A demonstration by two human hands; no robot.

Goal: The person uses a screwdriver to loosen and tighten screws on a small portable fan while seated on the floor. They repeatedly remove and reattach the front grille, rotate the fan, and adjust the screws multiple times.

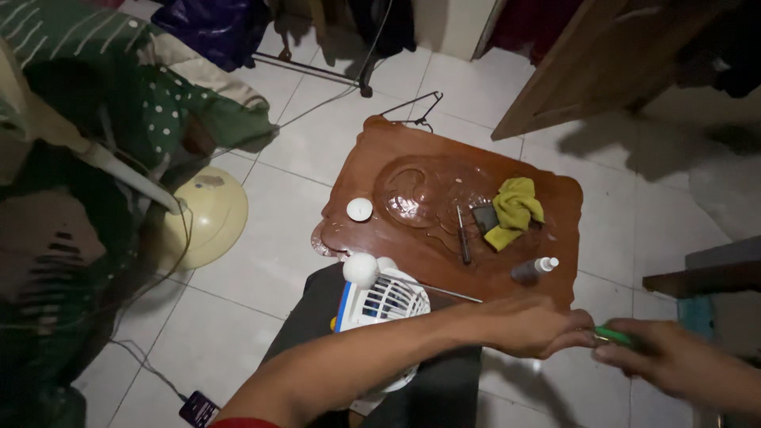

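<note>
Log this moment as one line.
left hand: pinching thin green tool | right hand: gripping same tool | nearby: small white fan, carved wooden table

We see a worktop [372,150] of glossy, lacquered brown wood with a carved relief that catches the light. On it lie a soft, matt yellow cloth [514,211], a screwdriver [462,234] with a dull metal shaft, and a small bottle [533,269] of dark plastic with a white cap. The fan housing [386,299] looks like smooth white plastic. Our hands [533,326] pinch a shiny green plastic piece [614,336]. The floor [293,150] is smooth, pale, faintly glossy tile
</note>
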